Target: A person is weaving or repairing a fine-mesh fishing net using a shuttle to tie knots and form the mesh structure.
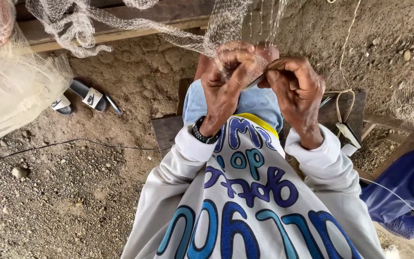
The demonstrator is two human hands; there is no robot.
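The fingers of the left hand were curled and pinched on a fold of fine net, which was drawn taut from the hanging mass above, apparently so the mesh could be held open for work. The fingers of the right hand were pressed together around a thin dark netting needle, its tip pointed left into the pinched mesh just beside the left thumb. Both hands were held close together above the knees, over a dark wooden bench. More net was heaped at the far left. A pair of sandals was left on the dirt ground. No container could be made out; a blue bag lay at the near right, its contents hidden.
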